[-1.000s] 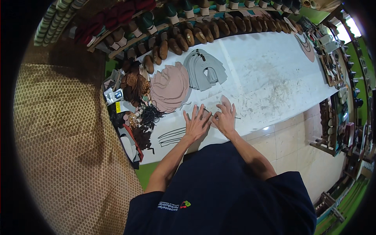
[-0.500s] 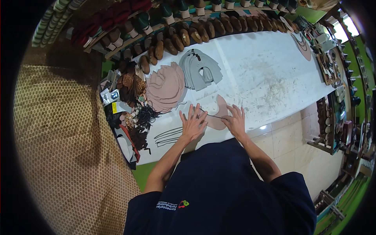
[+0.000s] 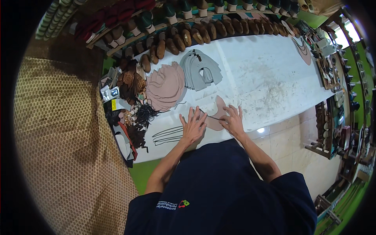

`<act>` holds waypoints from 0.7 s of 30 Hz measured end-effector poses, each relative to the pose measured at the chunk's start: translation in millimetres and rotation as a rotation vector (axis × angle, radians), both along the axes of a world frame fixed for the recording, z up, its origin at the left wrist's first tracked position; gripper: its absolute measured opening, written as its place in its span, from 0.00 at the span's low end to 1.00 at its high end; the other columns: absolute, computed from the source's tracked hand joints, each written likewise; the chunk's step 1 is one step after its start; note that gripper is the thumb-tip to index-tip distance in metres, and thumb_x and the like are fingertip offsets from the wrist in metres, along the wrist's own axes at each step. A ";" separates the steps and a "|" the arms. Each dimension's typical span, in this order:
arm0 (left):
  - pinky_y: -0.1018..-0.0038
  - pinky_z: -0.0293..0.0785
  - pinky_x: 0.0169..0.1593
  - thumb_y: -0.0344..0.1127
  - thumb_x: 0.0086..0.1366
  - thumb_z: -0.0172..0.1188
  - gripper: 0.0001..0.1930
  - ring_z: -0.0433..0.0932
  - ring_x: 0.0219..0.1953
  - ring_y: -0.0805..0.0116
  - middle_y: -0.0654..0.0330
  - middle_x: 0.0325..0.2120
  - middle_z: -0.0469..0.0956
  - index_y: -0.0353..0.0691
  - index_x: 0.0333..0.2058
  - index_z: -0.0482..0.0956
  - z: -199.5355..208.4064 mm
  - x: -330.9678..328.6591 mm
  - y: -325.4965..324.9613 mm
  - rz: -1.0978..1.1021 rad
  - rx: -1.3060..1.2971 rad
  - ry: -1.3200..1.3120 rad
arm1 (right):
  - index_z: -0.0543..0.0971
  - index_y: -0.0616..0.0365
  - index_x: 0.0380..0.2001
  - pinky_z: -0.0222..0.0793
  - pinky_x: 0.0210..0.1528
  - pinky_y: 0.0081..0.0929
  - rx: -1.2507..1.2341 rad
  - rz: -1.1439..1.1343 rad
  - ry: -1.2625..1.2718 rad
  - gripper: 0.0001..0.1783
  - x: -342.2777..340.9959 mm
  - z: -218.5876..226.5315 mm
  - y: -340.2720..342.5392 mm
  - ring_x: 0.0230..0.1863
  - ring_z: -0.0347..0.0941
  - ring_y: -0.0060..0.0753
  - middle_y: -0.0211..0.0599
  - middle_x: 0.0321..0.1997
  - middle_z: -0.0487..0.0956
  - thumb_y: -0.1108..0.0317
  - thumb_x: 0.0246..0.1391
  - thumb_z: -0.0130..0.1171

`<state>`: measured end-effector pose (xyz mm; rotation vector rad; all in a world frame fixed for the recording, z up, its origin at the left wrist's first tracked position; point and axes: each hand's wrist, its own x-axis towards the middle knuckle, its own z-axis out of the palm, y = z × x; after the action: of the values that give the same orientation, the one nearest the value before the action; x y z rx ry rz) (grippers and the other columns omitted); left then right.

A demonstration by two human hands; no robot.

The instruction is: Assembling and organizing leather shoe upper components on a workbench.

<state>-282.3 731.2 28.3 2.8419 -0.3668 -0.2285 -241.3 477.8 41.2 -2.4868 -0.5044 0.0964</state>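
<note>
A curved pink leather piece (image 3: 217, 114) lies flat on the white table (image 3: 266, 74) in front of me. My left hand (image 3: 193, 127) presses down on its left part with fingers spread. My right hand (image 3: 234, 121) rests on its right part, fingers bent. A thin dark strip (image 3: 209, 116) runs between the two hands across the piece; whether my fingers pinch it I cannot tell. A stack of pink leather pieces (image 3: 166, 86) lies beyond my left hand, with a stack of grey cut pieces (image 3: 200, 69) next to it.
Thin dark strips (image 3: 168, 135) lie left of my left hand. Dark scraps and small packets (image 3: 129, 109) crowd the table's left end. Wooden shoe lasts (image 3: 196, 33) line the far edge. Another pink piece (image 3: 302, 49) lies far right. A patterned mat (image 3: 58, 137) covers the floor at left.
The pink leather piece has come out from under my hands and now lies spread between them. Both hands have shifted slightly apart on it.
</note>
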 end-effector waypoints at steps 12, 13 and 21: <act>0.19 0.32 0.68 0.57 0.76 0.51 0.30 0.39 0.81 0.46 0.56 0.81 0.43 0.67 0.74 0.65 -3.2 2.4 4.6 -0.075 0.069 -0.027 | 0.90 0.48 0.30 0.35 0.77 0.72 0.011 0.006 -0.009 0.10 2.0 -9.2 0.4 0.76 0.58 0.49 0.32 0.66 0.75 0.55 0.54 0.72; 0.19 0.32 0.68 0.57 0.75 0.52 0.30 0.40 0.81 0.46 0.56 0.81 0.43 0.67 0.73 0.65 -3.0 3.1 5.5 -0.091 0.078 -0.039 | 0.89 0.48 0.29 0.35 0.77 0.72 0.010 -0.003 -0.002 0.10 2.5 -9.6 1.1 0.77 0.58 0.49 0.32 0.66 0.74 0.56 0.55 0.72; 0.20 0.31 0.68 0.57 0.74 0.53 0.30 0.39 0.81 0.47 0.56 0.81 0.43 0.67 0.73 0.66 3.9 3.4 -2.6 -0.051 0.065 -0.023 | 0.89 0.49 0.28 0.34 0.78 0.72 -0.032 0.009 0.000 0.09 15.3 -8.4 0.7 0.78 0.55 0.50 0.33 0.67 0.73 0.58 0.55 0.70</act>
<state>-278.8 728.6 32.2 2.9033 -0.4451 -0.2218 -226.0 478.5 32.8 -2.5161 -0.5182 0.1085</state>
